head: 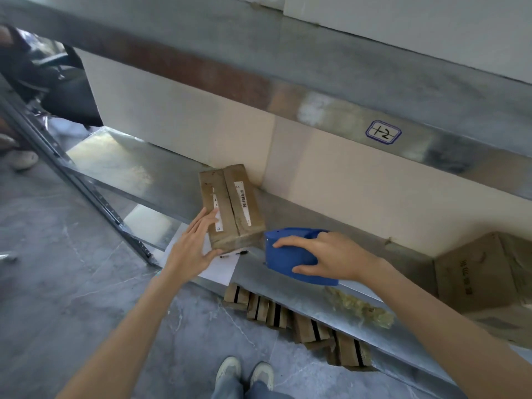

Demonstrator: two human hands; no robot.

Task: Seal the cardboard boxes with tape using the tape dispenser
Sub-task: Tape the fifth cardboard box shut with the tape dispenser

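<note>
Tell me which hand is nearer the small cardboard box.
Left. The left hand touches the box; the right hand grips the tape dispenser, just right of it.

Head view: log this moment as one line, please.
left hand: rests on box, fingers straight | right hand: grips tape dispenser | dispenser: right of box, not on it

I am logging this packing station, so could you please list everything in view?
small cardboard box: one, brown, on metal shelf
tape dispenser: one, blue, right of it
paper sheet: one, white, at that box's near end
pen: one, black, on the paper
large cardboard box: one, brown, shelf's right end
crumpled plastic: one wad, yellowish, shelf's front edge
folded cartons: several, brown, floor under shelf
label: one, white, upper beam
shoes: two, pale, floor
left grip: one, bare, resting on small box
right grip: one, bare, holding tape dispenser
</note>
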